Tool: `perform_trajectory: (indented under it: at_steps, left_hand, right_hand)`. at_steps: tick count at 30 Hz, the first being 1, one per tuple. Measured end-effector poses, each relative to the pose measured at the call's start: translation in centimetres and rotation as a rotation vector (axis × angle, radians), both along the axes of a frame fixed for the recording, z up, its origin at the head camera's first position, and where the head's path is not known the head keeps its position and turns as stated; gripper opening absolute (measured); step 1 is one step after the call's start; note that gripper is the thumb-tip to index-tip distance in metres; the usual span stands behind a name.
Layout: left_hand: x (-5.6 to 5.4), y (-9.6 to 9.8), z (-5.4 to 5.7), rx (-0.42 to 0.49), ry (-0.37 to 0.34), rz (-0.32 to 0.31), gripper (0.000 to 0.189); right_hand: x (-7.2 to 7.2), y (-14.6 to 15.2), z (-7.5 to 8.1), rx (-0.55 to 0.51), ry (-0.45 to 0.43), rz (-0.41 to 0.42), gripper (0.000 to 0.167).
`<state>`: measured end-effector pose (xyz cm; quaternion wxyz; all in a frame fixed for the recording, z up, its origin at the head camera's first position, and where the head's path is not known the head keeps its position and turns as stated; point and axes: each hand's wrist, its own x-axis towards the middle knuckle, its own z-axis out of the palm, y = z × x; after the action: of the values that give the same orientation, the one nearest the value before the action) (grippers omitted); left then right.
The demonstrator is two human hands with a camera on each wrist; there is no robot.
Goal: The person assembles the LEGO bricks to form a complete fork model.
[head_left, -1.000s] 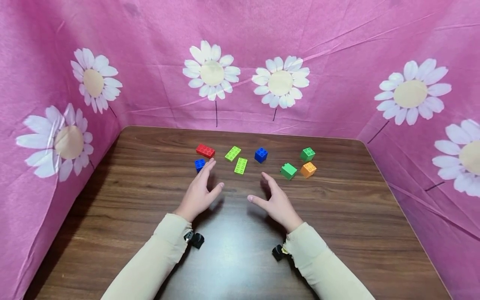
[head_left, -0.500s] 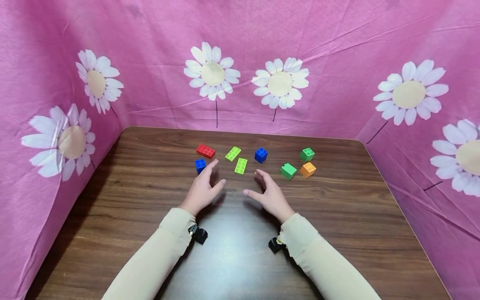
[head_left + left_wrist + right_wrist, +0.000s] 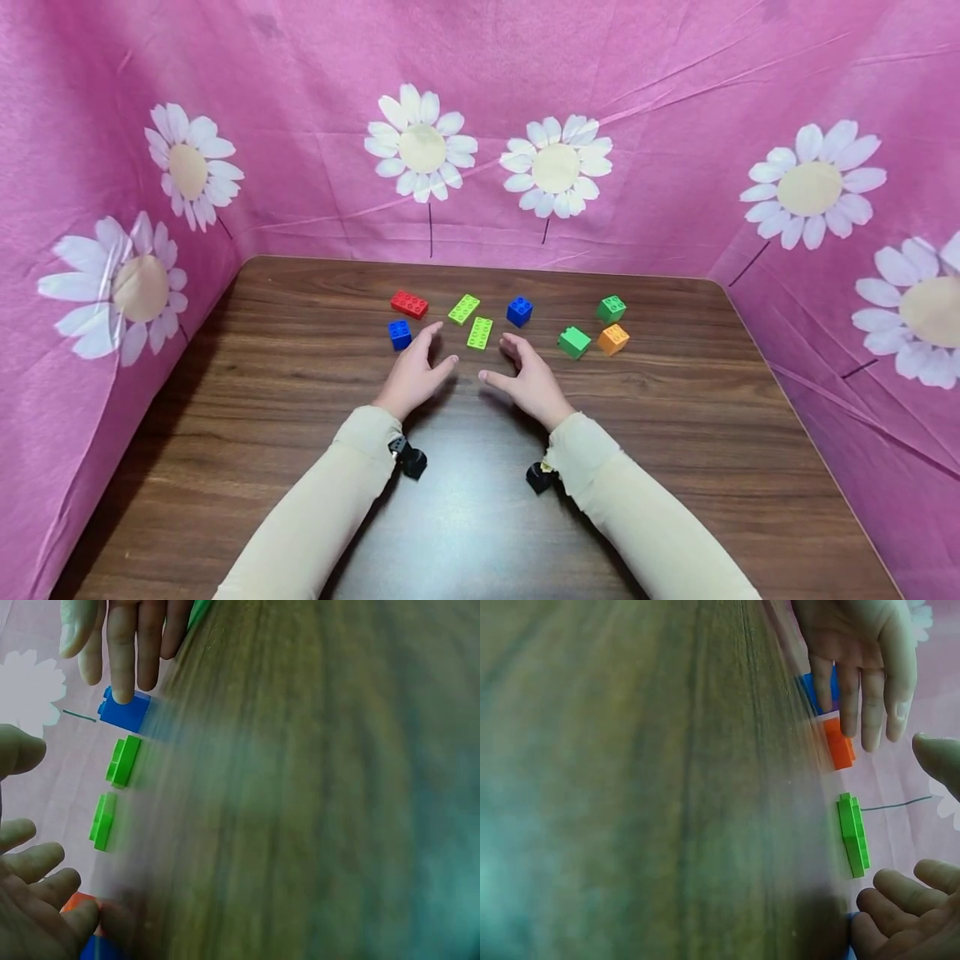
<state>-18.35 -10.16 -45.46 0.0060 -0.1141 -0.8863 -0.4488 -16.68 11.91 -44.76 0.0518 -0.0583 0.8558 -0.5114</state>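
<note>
Both hands hover over the middle of the table, thumbs apart from the fingers and nothing in either. My left hand is nearest a blue brick, which stands just beyond and left of its fingertips. A red brick lies behind that one. Two lime-green flat bricks lie ahead, between the hands. My right hand is close to the nearer flat brick, with another blue brick beyond its fingers. In the left wrist view the right hand's fingers overlap that blue brick.
To the right are two green bricks and an orange brick. The brown wooden table ends at a pink flowered cloth at the back and both sides.
My right hand has moved left, toward the middle. The left hand has shifted slightly right, uncovering more of the blue brick beside it. The bricks have stayed in place.
</note>
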Motion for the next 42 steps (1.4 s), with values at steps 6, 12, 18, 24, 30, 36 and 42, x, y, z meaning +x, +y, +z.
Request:
perform_trajectory:
  at_steps: [6,12,18,24,30,36,42]
  left_hand:
    - [-0.9,0.4,-0.9,0.001,-0.03,0.035,0.065]
    - [-1.7,0.8,-0.9,-0.002,-0.073,0.059,0.065]
    - [-2.8,1.3,-1.0,-0.035,-0.121,0.063,0.066]
    - [-4.0,1.7,-1.0,-0.025,-0.128,0.074,0.066]
    - [-5.3,1.7,-1.2,0.011,-0.135,0.118,0.065]
    - [-6.5,2.1,-1.4,0.028,-0.126,0.13,0.063]
    - [-7.4,2.3,-1.3,0.022,-0.107,0.122,0.058]
  right_hand:
    - [-0.6,-0.1,-0.3,0.011,-0.007,-0.008,0.078]
    - [-1.6,-0.3,-0.6,0.025,0.003,-0.017,0.076]
    - [-2.5,-0.8,-1.0,0.035,0.037,-0.012,0.072]
    - [-3.3,-1.0,-1.2,0.009,0.054,-0.033,0.07]
    - [-4.3,-1.3,-1.5,-0.011,0.054,-0.035,0.071]
    - [-5.0,-1.4,-1.6,-0.024,0.065,-0.046,0.071]
    - [-5.7,-1.3,-1.7,0.042,0.059,-0.037,0.073]
